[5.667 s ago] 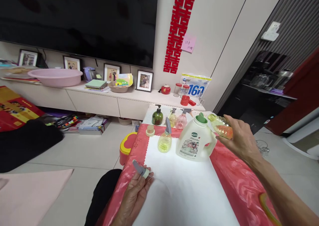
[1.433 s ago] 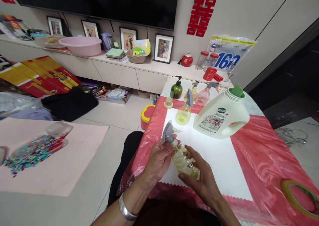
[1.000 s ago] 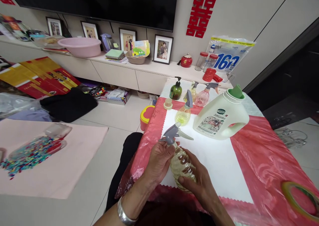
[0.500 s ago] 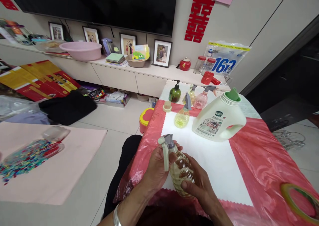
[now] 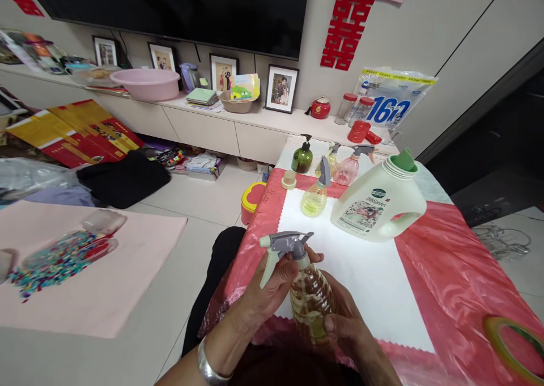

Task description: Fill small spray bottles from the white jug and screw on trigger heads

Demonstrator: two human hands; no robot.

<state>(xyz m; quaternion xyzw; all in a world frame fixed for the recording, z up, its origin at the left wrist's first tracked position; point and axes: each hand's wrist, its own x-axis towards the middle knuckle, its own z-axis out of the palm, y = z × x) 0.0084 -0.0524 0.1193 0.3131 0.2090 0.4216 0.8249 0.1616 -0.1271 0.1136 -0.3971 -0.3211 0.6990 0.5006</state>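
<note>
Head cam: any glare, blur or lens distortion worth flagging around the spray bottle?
Head view: lighting soft and even, shadows faint; spray bottle sharp between left hand and right hand; sheen on the red plastic cover, nothing blown out; wide-angle bend tilts the wall lines at right; tape roll at the corner smeared; white jug label too small to read.

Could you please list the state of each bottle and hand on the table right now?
Spray bottle: upright, trigger head on, part-filled with yellowish liquid.
Left hand: grip on the neck below the trigger head.
Right hand: holding the bottle's body.
Detergent jug: upright, green cap on.
Small yellow sprayer: upright, head on.
Green pump bottle: upright.
</note>
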